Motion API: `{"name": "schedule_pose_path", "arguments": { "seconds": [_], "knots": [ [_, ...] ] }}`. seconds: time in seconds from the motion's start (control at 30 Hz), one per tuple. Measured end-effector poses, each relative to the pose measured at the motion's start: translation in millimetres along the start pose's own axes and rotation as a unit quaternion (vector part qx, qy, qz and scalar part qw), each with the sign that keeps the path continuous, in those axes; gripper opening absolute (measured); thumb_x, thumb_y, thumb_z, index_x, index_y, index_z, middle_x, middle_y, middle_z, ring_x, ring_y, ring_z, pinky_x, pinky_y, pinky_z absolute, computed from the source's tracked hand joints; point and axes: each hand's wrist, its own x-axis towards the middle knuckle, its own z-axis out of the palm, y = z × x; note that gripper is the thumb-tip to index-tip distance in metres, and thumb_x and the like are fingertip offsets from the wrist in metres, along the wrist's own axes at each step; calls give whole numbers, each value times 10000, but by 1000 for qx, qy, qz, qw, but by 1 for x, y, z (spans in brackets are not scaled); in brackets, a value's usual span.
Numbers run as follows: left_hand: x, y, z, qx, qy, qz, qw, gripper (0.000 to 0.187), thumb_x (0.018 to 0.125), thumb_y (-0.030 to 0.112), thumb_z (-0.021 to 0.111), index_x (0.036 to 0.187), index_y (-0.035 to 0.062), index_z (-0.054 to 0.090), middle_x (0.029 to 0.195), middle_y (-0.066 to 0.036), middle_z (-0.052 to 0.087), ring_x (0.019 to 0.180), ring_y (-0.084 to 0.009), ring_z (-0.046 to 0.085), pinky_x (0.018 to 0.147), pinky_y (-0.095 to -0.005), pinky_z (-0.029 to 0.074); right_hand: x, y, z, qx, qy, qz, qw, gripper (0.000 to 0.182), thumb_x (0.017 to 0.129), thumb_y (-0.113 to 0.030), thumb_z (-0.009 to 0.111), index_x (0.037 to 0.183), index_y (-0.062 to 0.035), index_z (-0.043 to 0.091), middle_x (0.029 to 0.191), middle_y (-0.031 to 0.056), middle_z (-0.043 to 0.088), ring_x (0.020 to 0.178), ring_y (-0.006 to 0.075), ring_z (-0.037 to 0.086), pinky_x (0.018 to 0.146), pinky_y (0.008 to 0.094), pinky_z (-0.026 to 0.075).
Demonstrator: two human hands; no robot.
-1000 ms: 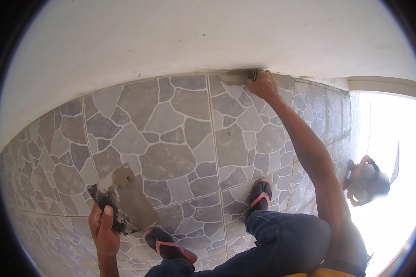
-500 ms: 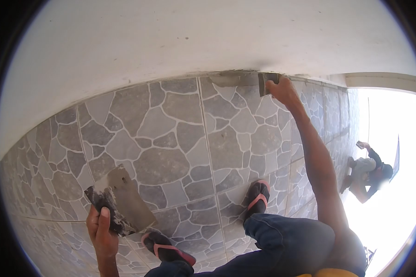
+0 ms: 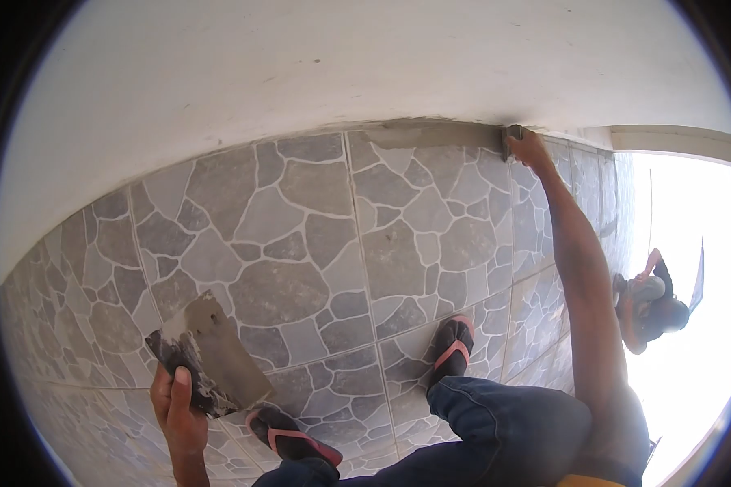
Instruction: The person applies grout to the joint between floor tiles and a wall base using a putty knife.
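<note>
At the lower left my left hand point(image 3: 183, 410) is closed round the edge of a flat board point(image 3: 227, 357) smeared with grey mortar, its thumb on top. My right hand point(image 3: 534, 152) reaches far out to the foot of the white wall point(image 3: 317, 73), with its fingers closed on a small trowel point(image 3: 512, 143). The trowel's blade touches the joint between wall and floor. A strip of wet grey mortar point(image 3: 439, 135) runs along that joint to the left of the blade.
Stone-patterned tiles point(image 3: 280, 292) cover the floor. My sandalled feet point(image 3: 452, 349) and bent knee in jeans point(image 3: 512, 414) are below. Another person point(image 3: 654, 304) crouches at the right, near a bright opening. A pale ledge point(image 3: 678, 142) lies at the upper right.
My right hand and the trowel have moved right along the wall's foot, and the mortar strip reaches farther right. The other person's arm and body have shifted. My left hand has hardly moved.
</note>
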Motion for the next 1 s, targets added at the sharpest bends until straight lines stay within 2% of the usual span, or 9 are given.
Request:
{"name": "schedule_pose_path", "arguments": {
  "seconds": [0.13,0.3,0.43,0.67,0.77,0.87,0.9,0.97,1.0],
  "knots": [
    [-1,-1,-5,-6,6,-8,1000,492,972,252,499,1347,-62,445,1218,-111,571,1104,-175,540,966,-308,409,-4,-18,9,-37,27,-43,998,452,753,-375,621,931,37,674,875,257,686,888,374,674,812,446,511],
    [-3,4,-8,5,12,3,1000,501,980,275,494,1320,-89,453,1171,-116,574,1055,-164,540,927,-298,415,-32,-63,18,-46,29,-43,998,492,751,-374,627,1008,44,658,935,283,674,940,393,662,839,460,503],
    [-3,3,-17,-13,7,-8,1000,461,976,230,488,1340,-51,449,1197,-106,568,1080,-168,538,949,-303,412,-56,-105,31,-74,15,-68,995,524,766,-376,635,1063,56,637,988,284,668,972,400,653,866,461,501],
    [-3,1,-22,-52,10,-3,999,450,983,198,475,1345,-67,434,1199,-118,578,1087,-168,552,953,-311,421,-117,-206,69,-71,41,-161,984,598,789,-377,624,1152,97,579,1114,304,600,1060,412,606,917,467,487],
    [-3,2,-23,-59,3,-1,998,442,984,195,478,1340,-62,443,1199,-114,578,1087,-165,553,947,-309,426,-133,-239,78,-33,47,-219,974,586,776,-348,610,1144,106,572,976,309,645,970,456,623,912,491,471],
    [-2,0,-23,-50,11,-2,999,439,984,204,488,1336,-56,456,1197,-104,581,1086,-158,553,942,-303,429,-142,-256,54,26,-56,-210,976,527,807,-339,604,1079,111,573,835,237,654,846,362,662,749,425,516],
    [-1,0,-24,-45,19,-2,999,440,984,209,493,1336,-53,461,1196,-100,582,1085,-155,553,941,-300,430,-145,-257,45,126,-114,-183,968,485,821,-323,602,1038,111,578,804,209,643,810,313,660,699,393,510],
    [6,-2,-18,-70,11,-7,997,451,981,210,498,1349,-46,450,1223,-92,568,1107,-163,545,970,-310,415,-156,-254,32,322,-236,-123,909,414,849,-289,598,956,111,588,743,153,620,740,213,654,601,329,499],
    [12,-3,-15,-81,10,-11,997,457,979,210,501,1356,-43,445,1237,-88,562,1118,-166,541,984,-314,407,-161,-252,27,358,-265,-130,886,392,865,-275,588,979,100,579,745,130,607,708,182,627,561,293,457]
  ]
}}
